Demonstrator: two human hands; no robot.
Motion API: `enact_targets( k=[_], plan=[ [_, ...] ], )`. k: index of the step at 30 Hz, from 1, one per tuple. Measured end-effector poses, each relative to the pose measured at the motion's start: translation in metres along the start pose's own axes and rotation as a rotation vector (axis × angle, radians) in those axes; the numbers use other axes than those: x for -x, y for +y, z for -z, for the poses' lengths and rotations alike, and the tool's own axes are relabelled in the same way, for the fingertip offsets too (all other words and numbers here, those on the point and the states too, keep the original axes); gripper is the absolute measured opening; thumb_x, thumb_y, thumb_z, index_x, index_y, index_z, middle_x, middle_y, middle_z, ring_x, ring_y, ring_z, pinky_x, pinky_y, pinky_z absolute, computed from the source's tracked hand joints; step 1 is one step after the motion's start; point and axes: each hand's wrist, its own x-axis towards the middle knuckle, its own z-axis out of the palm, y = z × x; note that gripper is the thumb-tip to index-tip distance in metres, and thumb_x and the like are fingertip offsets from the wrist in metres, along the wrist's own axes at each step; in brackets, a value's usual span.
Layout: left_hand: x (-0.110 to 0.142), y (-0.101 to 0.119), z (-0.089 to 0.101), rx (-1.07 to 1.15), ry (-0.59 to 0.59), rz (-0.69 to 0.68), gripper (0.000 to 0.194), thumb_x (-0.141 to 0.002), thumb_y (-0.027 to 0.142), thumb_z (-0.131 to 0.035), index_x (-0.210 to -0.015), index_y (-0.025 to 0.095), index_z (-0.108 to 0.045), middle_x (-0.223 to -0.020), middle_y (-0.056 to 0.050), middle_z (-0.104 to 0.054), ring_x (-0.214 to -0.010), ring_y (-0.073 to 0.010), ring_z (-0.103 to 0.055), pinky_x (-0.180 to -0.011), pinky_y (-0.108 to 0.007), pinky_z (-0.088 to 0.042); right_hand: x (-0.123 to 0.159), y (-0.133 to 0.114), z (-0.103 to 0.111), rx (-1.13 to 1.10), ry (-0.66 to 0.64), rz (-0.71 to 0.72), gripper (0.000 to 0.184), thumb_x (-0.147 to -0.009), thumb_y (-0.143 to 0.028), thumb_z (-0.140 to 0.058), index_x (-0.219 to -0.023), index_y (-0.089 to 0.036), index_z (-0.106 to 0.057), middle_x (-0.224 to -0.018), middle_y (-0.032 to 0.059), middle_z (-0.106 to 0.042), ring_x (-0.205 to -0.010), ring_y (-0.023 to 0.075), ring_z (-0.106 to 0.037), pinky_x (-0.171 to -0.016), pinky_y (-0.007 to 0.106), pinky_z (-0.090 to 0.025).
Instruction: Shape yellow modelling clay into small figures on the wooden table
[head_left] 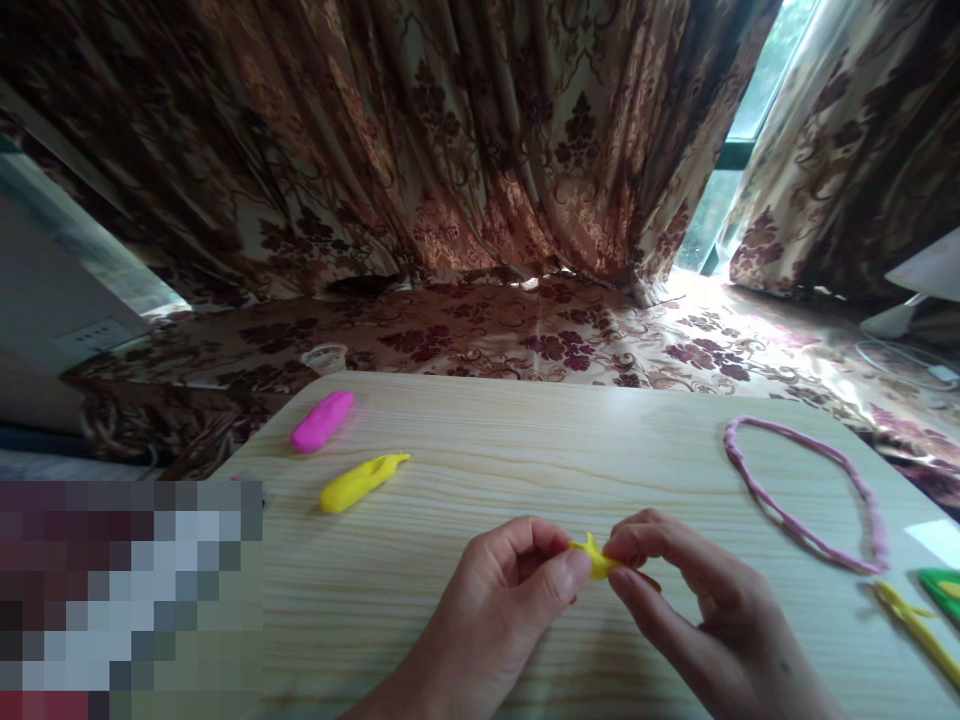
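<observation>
Between my two hands, just above the light wooden table, is a small piece of yellow modelling clay. My left hand pinches its left end between thumb and fingers. On the other side, my right hand has thumb and index finger closed on the right end. The fingertips hide part of the piece, and a small point of clay sticks up between them. A larger yellow clay lump with a pulled-out tip lies to the left. Behind it rests a pink clay roll.
A pale purple clay ring lies at the right of the table. Near the right edge are a thin yellow clay strip and a green piece with yellow on it. Patterned curtains hang behind. A white lamp stands far right.
</observation>
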Motion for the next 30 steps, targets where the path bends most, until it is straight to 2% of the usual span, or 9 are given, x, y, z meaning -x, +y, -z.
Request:
enact_targets(
  k=[6, 13, 17, 20, 24, 30],
  plan=[
    [-0.0014, 0.0008, 0.0011, 0.053, -0.053, 0.013, 0.011, -0.078, 0.024, -0.062, -0.085, 0.015, -0.062, -0.077, -0.001, -0.063, -0.077, -0.0139, -0.054, -0.072, -0.025, -0.040, -0.0001, 0.0015, -0.0003, -0.001, 0.011, 0.006, 0.004, -0.081, -0.016, -0.057, -0.079, -0.019, -0.057, -0.073, 0.0001, -0.060, -0.068, 0.0136, -0.058, -0.061, 0.022, -0.047],
    [0.0012, 0.0053, -0.0002, -0.005, 0.020, -0.031, 0.015, -0.081, 0.026, -0.058, -0.073, 0.015, -0.065, -0.067, 0.002, -0.060, -0.071, -0.0122, -0.053, -0.071, -0.023, -0.041, -0.0011, 0.0003, -0.0007, 0.028, 0.039, 0.080, 0.012, -0.076, -0.013, -0.061, -0.087, -0.020, -0.058, -0.080, 0.0016, -0.063, -0.074, 0.0157, -0.061, -0.066, 0.023, -0.049],
    [0.0011, 0.0040, -0.0026, 0.048, 0.050, -0.023, 0.019, -0.082, 0.028, -0.056, -0.070, 0.015, -0.064, -0.065, 0.001, -0.059, -0.069, -0.0133, -0.052, -0.072, -0.025, -0.041, -0.0012, 0.0051, -0.0030, 0.027, 0.019, 0.122, 0.018, -0.075, -0.011, -0.062, -0.091, -0.020, -0.059, -0.083, 0.0029, -0.062, -0.076, 0.0165, -0.061, -0.067, 0.025, -0.050],
    [0.0004, 0.0032, -0.0038, 0.071, 0.013, -0.018, 0.026, -0.083, 0.032, -0.054, -0.067, 0.015, -0.064, -0.066, -0.001, -0.061, -0.071, -0.0141, -0.053, -0.073, -0.026, -0.042, -0.0008, 0.0090, -0.0041, 0.021, -0.006, 0.121, 0.017, -0.077, -0.009, -0.059, -0.090, -0.020, -0.059, -0.082, 0.0030, -0.060, -0.074, 0.0155, -0.060, -0.065, 0.024, -0.050],
    [0.0007, 0.0023, -0.0034, 0.099, -0.057, 0.029, 0.011, -0.079, 0.026, -0.062, -0.078, 0.015, -0.065, -0.073, 0.000, -0.065, -0.073, -0.0113, -0.054, -0.072, -0.022, -0.041, 0.0002, 0.0083, -0.0030, 0.018, 0.008, 0.120, 0.017, -0.076, -0.010, -0.061, -0.090, -0.019, -0.058, -0.081, 0.0026, -0.060, -0.074, 0.0153, -0.060, -0.065, 0.024, -0.049],
    [0.0014, -0.0007, -0.0030, 0.052, -0.016, -0.043, 0.009, -0.080, 0.023, -0.060, -0.080, 0.015, -0.064, -0.071, 0.001, -0.062, -0.068, -0.0101, -0.053, -0.067, -0.021, -0.041, 0.0014, 0.0027, 0.0003, 0.024, -0.004, -0.019, 0.006, -0.080, -0.019, -0.060, -0.086, -0.021, -0.060, -0.080, 0.0007, -0.065, -0.076, 0.0148, -0.063, -0.069, 0.021, -0.051]
  ],
)
